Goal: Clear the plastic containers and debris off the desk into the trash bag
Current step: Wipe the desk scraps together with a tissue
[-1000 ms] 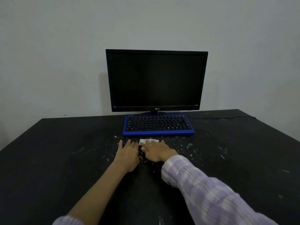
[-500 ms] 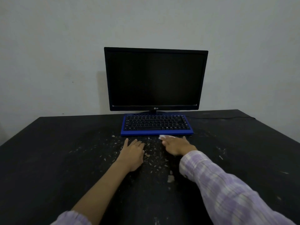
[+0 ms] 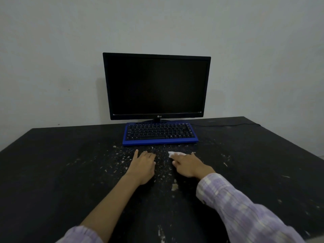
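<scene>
Right behind my hands I'm looking at one blue keyboard and one dark monitor, both sitting at the back of the black desk. Pale crumbs of debris are lying scattered all around, too many to count. I'm resting my left hand flat, fingers spread, and pressing one white wipe down under my right hand.

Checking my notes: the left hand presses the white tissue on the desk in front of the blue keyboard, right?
Not quite: the head view shows the right hand pressing the white tissue; the left hand lies flat, empty, before the blue keyboard.
</scene>
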Demonstrator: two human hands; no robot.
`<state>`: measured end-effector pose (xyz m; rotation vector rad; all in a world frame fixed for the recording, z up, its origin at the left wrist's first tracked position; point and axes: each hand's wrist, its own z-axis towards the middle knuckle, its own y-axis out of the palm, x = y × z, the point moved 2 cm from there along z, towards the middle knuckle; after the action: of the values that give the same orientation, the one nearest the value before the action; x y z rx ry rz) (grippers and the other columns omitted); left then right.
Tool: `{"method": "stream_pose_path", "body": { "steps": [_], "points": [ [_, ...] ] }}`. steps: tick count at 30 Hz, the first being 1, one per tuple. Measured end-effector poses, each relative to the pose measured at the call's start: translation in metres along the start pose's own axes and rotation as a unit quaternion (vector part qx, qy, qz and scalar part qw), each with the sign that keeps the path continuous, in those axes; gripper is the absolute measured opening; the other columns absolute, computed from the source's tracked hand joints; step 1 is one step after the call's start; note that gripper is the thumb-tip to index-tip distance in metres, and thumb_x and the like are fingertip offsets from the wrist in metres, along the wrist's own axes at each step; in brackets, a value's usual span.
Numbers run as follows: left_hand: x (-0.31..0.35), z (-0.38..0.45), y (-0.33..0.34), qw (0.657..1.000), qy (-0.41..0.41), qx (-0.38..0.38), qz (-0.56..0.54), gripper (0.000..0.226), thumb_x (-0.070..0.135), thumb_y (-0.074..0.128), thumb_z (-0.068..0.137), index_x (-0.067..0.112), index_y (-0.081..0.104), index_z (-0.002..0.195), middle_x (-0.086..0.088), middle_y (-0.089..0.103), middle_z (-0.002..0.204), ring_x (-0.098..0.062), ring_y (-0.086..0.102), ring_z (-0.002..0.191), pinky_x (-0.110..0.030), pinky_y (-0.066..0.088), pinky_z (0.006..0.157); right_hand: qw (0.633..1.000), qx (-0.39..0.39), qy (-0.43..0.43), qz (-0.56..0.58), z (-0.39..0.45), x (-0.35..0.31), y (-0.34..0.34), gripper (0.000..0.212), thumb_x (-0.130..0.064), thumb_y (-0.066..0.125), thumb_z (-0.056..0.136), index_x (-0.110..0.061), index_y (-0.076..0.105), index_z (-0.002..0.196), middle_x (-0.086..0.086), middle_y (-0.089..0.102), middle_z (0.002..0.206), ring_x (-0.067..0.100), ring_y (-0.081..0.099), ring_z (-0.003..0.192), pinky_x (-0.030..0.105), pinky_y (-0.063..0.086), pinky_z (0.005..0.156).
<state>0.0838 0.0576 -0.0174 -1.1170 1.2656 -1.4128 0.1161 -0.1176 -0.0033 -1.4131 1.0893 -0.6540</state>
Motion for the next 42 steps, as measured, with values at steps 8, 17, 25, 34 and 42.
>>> {"method": "stream_pose_path", "body": {
  "steps": [8, 17, 25, 34, 42],
  "points": [
    [-0.010, -0.018, -0.011, 0.993, -0.002, 0.044, -0.107, 0.043, 0.026, 0.041, 0.098, 0.021, 0.040, 0.140, -0.001, 0.042, 0.146, -0.016, 0.031, 0.138, -0.045, 0.009, 0.117, 0.995, -0.009, -0.103, 0.005, -0.018, -0.036, -0.003, 0.038, -0.023, 0.052, 0.094, -0.032, 0.054, 0.131, 0.001, 0.057, 0.131, 0.019, 0.053, 0.116, 0.038, 0.041, 0.101],
    [-0.005, -0.024, -0.026, 0.964, 0.049, 0.063, -0.253, 0.025, 0.017, 0.053, 0.094, 0.017, 0.065, 0.117, 0.001, 0.068, 0.113, -0.008, 0.060, 0.099, -0.025, 0.046, 0.091, 0.965, 0.119, -0.148, 0.178, -0.023, -0.035, -0.018, 0.021, -0.009, 0.063, 0.087, -0.025, 0.067, 0.099, -0.008, 0.066, 0.103, 0.002, 0.060, 0.099, 0.027, 0.052, 0.091],
    [0.000, -0.023, -0.033, 0.925, 0.023, 0.078, -0.372, 0.014, 0.025, 0.059, 0.091, 0.020, 0.070, 0.097, 0.004, 0.068, 0.088, -0.008, 0.061, 0.080, -0.018, 0.045, 0.071, 0.926, 0.198, -0.098, 0.305, -0.021, -0.031, -0.022, 0.022, -0.003, 0.065, 0.084, -0.021, 0.058, 0.096, -0.004, 0.065, 0.093, 0.002, 0.063, 0.088, 0.016, 0.053, 0.077],
    [-0.001, -0.026, -0.034, 0.887, -0.024, 0.085, -0.454, 0.002, 0.014, 0.067, 0.084, 0.016, 0.066, 0.084, -0.002, 0.072, 0.086, -0.012, 0.069, 0.083, -0.021, 0.053, 0.078, 0.904, 0.192, -0.018, 0.382, -0.016, -0.039, -0.016, 0.013, -0.010, 0.068, 0.085, -0.014, 0.059, 0.094, 0.001, 0.067, 0.079, 0.010, 0.067, 0.070, 0.021, 0.057, 0.059],
    [-0.008, -0.033, -0.037, 0.905, -0.029, 0.131, -0.404, 0.013, 0.015, 0.073, 0.079, 0.016, 0.062, 0.085, 0.003, 0.068, 0.083, -0.006, 0.066, 0.077, -0.016, 0.053, 0.067, 0.849, 0.104, 0.014, 0.517, -0.015, -0.058, -0.016, 0.012, -0.019, 0.058, 0.092, -0.009, 0.064, 0.095, 0.011, 0.070, 0.096, 0.018, 0.070, 0.084, 0.026, 0.059, 0.065]
  ]
}}
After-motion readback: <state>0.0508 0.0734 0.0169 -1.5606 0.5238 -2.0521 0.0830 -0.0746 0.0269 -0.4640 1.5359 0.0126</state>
